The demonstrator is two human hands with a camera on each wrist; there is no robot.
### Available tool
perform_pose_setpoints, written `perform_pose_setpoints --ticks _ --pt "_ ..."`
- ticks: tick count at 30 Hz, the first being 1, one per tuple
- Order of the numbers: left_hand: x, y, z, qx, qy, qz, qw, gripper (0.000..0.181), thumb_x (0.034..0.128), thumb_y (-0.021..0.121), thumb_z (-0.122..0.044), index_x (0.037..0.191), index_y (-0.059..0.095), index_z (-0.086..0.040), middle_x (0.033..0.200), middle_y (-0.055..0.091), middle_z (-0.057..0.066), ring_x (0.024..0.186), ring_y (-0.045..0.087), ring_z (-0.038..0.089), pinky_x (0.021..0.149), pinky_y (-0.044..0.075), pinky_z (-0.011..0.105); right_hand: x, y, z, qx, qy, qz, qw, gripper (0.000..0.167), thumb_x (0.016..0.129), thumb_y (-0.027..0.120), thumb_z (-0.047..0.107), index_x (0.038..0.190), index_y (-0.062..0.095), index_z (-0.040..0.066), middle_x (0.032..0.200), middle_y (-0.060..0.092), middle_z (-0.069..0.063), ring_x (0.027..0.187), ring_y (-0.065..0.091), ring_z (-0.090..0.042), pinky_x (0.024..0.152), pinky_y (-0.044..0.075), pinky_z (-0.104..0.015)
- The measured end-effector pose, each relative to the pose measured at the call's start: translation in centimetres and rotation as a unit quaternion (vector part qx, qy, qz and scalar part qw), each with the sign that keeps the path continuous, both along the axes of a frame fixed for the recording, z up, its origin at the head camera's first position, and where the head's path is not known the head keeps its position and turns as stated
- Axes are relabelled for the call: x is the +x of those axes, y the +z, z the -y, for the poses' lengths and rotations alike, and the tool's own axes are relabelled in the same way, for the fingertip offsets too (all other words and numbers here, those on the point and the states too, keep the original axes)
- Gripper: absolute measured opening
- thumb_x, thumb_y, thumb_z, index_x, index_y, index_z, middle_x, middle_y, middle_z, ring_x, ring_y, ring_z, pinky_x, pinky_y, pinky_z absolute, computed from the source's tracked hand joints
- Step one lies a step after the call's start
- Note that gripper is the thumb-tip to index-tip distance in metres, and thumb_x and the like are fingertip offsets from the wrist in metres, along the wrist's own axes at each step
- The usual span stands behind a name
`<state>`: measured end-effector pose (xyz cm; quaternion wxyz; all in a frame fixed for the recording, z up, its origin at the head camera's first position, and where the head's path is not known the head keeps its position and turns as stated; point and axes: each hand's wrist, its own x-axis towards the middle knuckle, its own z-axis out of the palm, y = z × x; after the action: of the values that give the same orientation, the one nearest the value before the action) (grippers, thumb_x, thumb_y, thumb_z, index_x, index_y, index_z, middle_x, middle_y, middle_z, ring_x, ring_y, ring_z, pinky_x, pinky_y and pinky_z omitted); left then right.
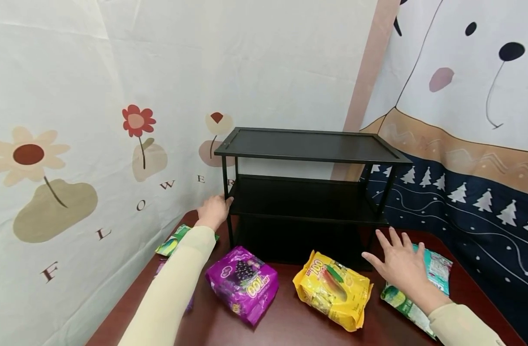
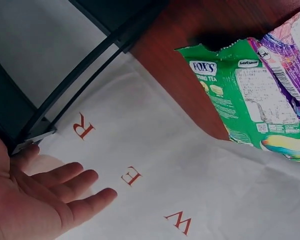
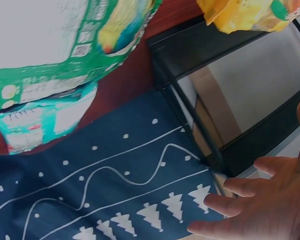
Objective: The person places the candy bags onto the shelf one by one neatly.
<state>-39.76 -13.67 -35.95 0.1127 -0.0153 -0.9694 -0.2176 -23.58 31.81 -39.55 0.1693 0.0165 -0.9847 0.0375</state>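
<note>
A black three-level shelf [image 1: 303, 145] stands on the dark red table. My left hand [image 1: 213, 211] is at its left post, level with the middle board; the left wrist view shows this hand [image 2: 50, 200] with fingers extended beside the frame [image 2: 72, 82]. Fingers spread, my right hand [image 1: 402, 264] is by the lower right side of the shelf, above a green packet [image 1: 404, 302] and a teal packet [image 1: 439, 269]. In the right wrist view, its fingers [image 3: 230, 205] point at the shelf corner; whether they touch it, I cannot tell.
In front of the shelf lie a purple grape packet [image 1: 244, 283] and a yellow mango packet [image 1: 333, 290]. A green packet [image 2: 270, 100] and another purple packet [image 2: 290, 60] lie at the left, partly behind my sleeve in the head view. Printed cloths hang behind the table.
</note>
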Motion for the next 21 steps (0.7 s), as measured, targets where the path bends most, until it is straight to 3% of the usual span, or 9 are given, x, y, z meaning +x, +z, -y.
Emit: perform_pose_setpoints --ticks 9,14,21 --pt "0.2 0.0 0.1 0.018 -0.012 0.010 0.9997 0.041 0.1060 0.044 -0.039 0.115 0.067 -0.007 0.106 0.069 0.019 0.102 0.063 0.042 0.084 0.048 0.060 -0.1 0.0 -2.2 -0.015 -0.023 0.027 0.9993 0.081 0.096 0.050 0.061 0.143 0.045 -0.004 0.145 0.032 -0.041 0.128 0.025 -0.065 0.098 0.010 -0.081" --pt "0.2 0.0 -0.2 0.012 -0.011 0.024 0.9996 0.045 0.1069 0.041 -0.039 0.125 0.064 -0.005 0.112 0.067 0.021 0.103 0.062 0.043 0.084 0.048 0.060 0.0 0.1 -3.9 -0.018 -0.043 0.040 0.9981 0.075 0.098 0.052 0.054 0.141 0.046 -0.007 0.142 0.033 -0.043 0.126 0.025 -0.066 0.097 0.011 -0.081" --pt "0.4 0.5 -0.3 0.012 -0.010 0.043 0.9990 0.046 0.1070 0.040 -0.040 0.126 0.063 -0.005 0.114 0.066 0.022 0.106 0.062 0.043 0.086 0.048 0.061 -0.4 -0.1 -6.0 -0.014 -0.049 0.091 0.9946 0.077 0.098 0.052 0.055 0.140 0.046 -0.009 0.141 0.034 -0.044 0.126 0.026 -0.068 0.096 0.014 -0.081"
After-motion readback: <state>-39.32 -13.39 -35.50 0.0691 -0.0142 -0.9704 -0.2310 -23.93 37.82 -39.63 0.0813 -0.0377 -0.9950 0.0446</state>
